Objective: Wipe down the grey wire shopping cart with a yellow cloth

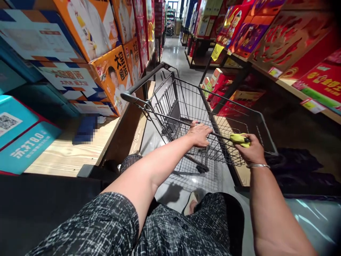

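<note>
A dark wire shopping cart (197,101) stands at an angle before me, its basket between the shelves and its handle toward the left. My left hand (199,134) is closed over the near top rim of the basket. Farther right, my right hand (253,149) grips a yellow cloth (239,139) that is bunched against the same rim. Part of the rim is hidden under the cloth and fingers. The wire basket holds no goods that I can see.
Orange drink cartons (112,78) are stacked on the left wooden shelf (66,156), beside a turquoise box (23,135) and a dark blue item (86,128). Red gift boxes (287,39) fill the right shelves. A tiled aisle (173,51) runs away ahead.
</note>
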`<action>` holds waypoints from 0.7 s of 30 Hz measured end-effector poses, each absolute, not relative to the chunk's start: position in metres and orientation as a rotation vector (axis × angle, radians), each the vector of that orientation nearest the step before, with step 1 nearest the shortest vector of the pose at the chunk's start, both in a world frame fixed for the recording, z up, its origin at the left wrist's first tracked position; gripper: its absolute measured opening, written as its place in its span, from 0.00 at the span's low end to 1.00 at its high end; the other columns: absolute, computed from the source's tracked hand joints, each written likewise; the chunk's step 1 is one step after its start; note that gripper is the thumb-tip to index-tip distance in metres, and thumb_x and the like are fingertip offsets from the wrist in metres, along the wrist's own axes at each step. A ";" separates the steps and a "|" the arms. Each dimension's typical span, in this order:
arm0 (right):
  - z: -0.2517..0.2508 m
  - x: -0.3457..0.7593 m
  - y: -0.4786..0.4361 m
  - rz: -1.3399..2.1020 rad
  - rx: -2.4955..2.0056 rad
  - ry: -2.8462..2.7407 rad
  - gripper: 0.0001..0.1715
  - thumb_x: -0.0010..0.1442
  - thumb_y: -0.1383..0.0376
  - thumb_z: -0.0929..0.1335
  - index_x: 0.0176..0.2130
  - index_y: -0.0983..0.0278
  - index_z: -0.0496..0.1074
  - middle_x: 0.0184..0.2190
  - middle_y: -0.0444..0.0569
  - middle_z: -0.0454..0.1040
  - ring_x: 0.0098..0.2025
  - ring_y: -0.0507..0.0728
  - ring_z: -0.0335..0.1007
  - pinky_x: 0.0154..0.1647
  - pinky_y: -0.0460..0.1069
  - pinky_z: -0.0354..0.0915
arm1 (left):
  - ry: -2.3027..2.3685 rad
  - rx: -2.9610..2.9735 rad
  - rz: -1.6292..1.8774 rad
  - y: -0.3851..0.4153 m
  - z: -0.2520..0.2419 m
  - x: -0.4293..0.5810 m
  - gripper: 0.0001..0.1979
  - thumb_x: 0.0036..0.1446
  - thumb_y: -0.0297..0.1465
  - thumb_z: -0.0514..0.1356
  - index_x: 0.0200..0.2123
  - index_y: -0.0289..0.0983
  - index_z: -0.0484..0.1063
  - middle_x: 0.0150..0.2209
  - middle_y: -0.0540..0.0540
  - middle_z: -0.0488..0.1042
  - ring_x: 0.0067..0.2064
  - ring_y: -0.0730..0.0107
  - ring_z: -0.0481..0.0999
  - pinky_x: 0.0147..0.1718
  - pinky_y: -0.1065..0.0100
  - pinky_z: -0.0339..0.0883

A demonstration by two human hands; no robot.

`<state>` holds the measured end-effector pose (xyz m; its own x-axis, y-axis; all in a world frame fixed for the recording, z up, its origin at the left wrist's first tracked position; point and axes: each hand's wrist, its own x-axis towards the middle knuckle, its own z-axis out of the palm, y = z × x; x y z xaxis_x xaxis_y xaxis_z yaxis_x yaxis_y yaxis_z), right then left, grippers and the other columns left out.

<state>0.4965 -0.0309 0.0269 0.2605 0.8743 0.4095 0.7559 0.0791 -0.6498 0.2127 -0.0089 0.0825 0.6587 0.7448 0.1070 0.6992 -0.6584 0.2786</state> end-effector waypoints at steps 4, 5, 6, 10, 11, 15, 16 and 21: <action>0.029 0.481 -0.035 0.169 -1.759 -1.528 0.25 0.38 0.52 0.72 0.38 0.56 0.69 0.42 0.51 0.73 0.43 0.65 0.72 0.51 0.64 0.69 | 1.157 2.639 0.297 0.008 0.083 0.203 0.22 0.61 0.38 0.58 0.57 0.40 0.73 0.55 0.45 0.76 0.58 0.55 0.68 0.66 0.50 0.44; 0.029 0.475 -0.036 0.149 -1.779 -1.532 0.26 0.38 0.52 0.71 0.39 0.56 0.69 0.43 0.51 0.73 0.44 0.65 0.71 0.52 0.65 0.68 | 1.150 2.636 0.295 0.013 0.083 0.199 0.22 0.62 0.39 0.57 0.57 0.40 0.74 0.55 0.45 0.77 0.58 0.56 0.68 0.65 0.50 0.44; 0.029 0.469 -0.037 0.131 -1.798 -1.532 0.26 0.39 0.52 0.71 0.39 0.56 0.68 0.43 0.51 0.72 0.45 0.65 0.71 0.53 0.65 0.68 | 1.138 2.635 0.298 0.017 0.083 0.195 0.21 0.64 0.41 0.56 0.57 0.41 0.74 0.55 0.46 0.77 0.58 0.56 0.68 0.64 0.50 0.45; 0.029 0.448 -0.041 0.115 -1.849 -1.555 0.28 0.41 0.53 0.71 0.43 0.56 0.68 0.46 0.51 0.69 0.47 0.66 0.69 0.54 0.66 0.68 | 1.111 2.638 0.325 0.035 0.081 0.179 0.21 0.70 0.44 0.50 0.54 0.43 0.76 0.56 0.47 0.77 0.58 0.56 0.69 0.62 0.51 0.47; 0.029 0.443 -0.041 0.126 -1.847 -1.572 0.28 0.41 0.54 0.71 0.43 0.56 0.68 0.46 0.51 0.69 0.47 0.66 0.69 0.54 0.67 0.67 | 1.131 2.640 0.323 0.039 0.080 0.177 0.20 0.71 0.43 0.49 0.54 0.44 0.76 0.56 0.47 0.77 0.59 0.57 0.68 0.64 0.50 0.46; 0.030 0.425 -0.041 0.144 -1.802 -1.628 0.27 0.43 0.55 0.71 0.45 0.56 0.67 0.47 0.52 0.67 0.51 0.67 0.66 0.56 0.70 0.64 | 1.358 2.597 0.361 0.046 0.078 0.175 0.15 0.70 0.35 0.53 0.53 0.47 0.77 0.58 0.48 0.75 0.67 0.55 0.60 0.70 0.45 0.36; 0.030 0.419 -0.039 0.139 -1.793 -1.639 0.27 0.44 0.55 0.71 0.45 0.56 0.67 0.47 0.51 0.66 0.52 0.67 0.65 0.57 0.70 0.63 | 1.428 2.575 0.373 0.044 0.077 0.177 0.16 0.68 0.32 0.54 0.53 0.47 0.77 0.59 0.48 0.74 0.69 0.54 0.57 0.70 0.44 0.33; 0.031 0.388 -0.028 0.123 -1.778 -1.658 0.25 0.46 0.56 0.71 0.45 0.57 0.67 0.44 0.50 0.63 0.51 0.65 0.63 0.57 0.67 0.62 | 1.531 2.551 0.324 0.029 0.078 0.180 0.30 0.60 0.22 0.56 0.65 0.42 0.67 0.70 0.45 0.62 0.74 0.55 0.49 0.72 0.44 0.38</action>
<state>0.3876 -0.0281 0.0314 0.1793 0.9086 0.3773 0.8427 0.0560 -0.5354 0.1801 0.0293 0.0779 0.4565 0.8832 0.1080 0.8510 -0.4688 0.2366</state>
